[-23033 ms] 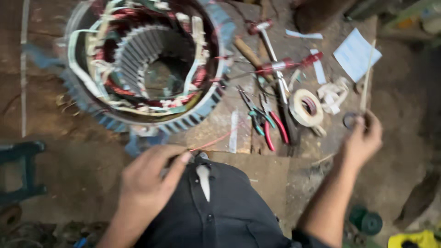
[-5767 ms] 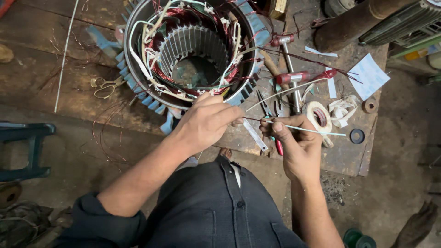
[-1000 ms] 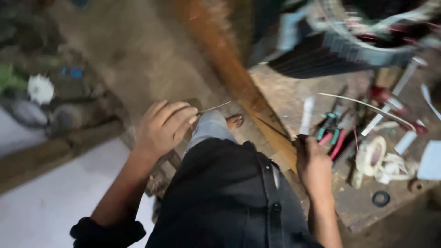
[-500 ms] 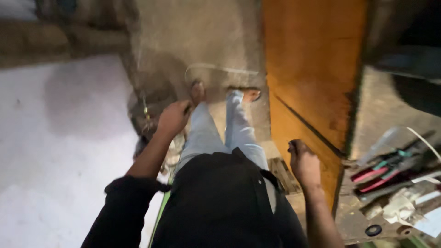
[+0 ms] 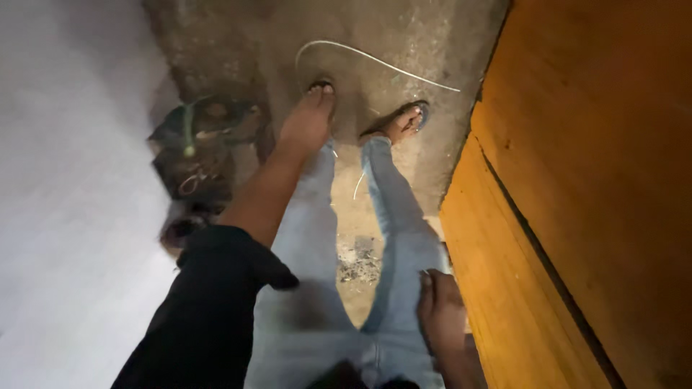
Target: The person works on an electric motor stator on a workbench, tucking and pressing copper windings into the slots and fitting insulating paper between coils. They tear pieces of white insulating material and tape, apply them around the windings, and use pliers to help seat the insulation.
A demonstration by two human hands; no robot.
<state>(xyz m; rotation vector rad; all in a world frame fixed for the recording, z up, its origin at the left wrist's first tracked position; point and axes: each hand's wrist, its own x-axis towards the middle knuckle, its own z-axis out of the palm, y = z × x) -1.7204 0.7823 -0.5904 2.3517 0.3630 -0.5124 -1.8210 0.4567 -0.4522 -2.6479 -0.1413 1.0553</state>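
Since half a second ago the left hand point(image 5: 308, 122) has reached down toward the pale wire point(image 5: 375, 61) on the floor point(image 5: 404, 36), which curves from 11 to 2 o'clock just beyond its grip, whose closure I cannot tell, while the right hand point(image 5: 441, 306) rests loosely open on the thigh.

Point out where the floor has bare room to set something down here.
Bare concrete lies between the wire and the wooden bench, right of the feet. Crowded: the clutter by the left hand. The right hand rests by the thigh.
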